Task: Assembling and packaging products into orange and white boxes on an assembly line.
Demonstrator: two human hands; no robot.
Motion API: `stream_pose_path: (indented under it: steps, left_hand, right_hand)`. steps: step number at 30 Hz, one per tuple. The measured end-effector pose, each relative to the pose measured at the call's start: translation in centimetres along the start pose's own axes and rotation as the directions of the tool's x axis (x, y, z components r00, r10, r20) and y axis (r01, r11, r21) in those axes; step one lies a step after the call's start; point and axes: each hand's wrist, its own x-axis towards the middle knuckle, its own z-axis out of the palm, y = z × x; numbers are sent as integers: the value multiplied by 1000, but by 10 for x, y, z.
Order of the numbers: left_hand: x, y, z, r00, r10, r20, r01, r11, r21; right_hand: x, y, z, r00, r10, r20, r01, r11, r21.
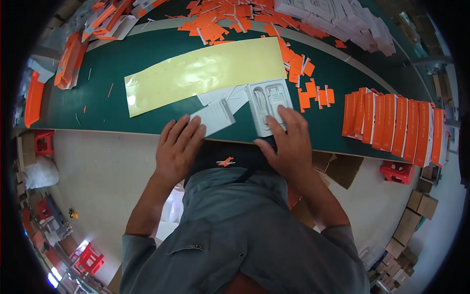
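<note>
My left hand [180, 144] lies flat with its fingers stretched out, the tips touching the near left end of a white flat box-like piece [218, 117]; its thumb is hidden. To the right, a white moulded tray [265, 128] holds a coiled white cable [261, 100] and a small white plug-like piece [277, 93]. Over its near right corner my right hand [291, 144] spreads its fingers, with the index finger touching the tray and the thumb apart by the table edge. White sheets [235, 99] lie behind both pieces, partly under a long pale yellow sheet [205, 71].
A row of orange-and-white boxes [389, 120] stands on the green table [323, 130] at right. Orange cut-outs [208, 27] are scattered at the back, beside stacked white trays [333, 14]. Orange boxes [71, 61] stand at left. Red stools [397, 171] and cartons [409, 220] are below.
</note>
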Motion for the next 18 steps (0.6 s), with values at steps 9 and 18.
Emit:
stream_pose_path:
  steps: [9,18]
  left_hand:
    - [36,11,-26,917,-168,-362,123,982,-144]
    - [88,86,5,985,-105,-134,73,972,-223]
  right_hand:
    - [7,-12,-1,999,-11,-40,19,974,225]
    - [58,45,5,991,64,-115,-32,965,260]
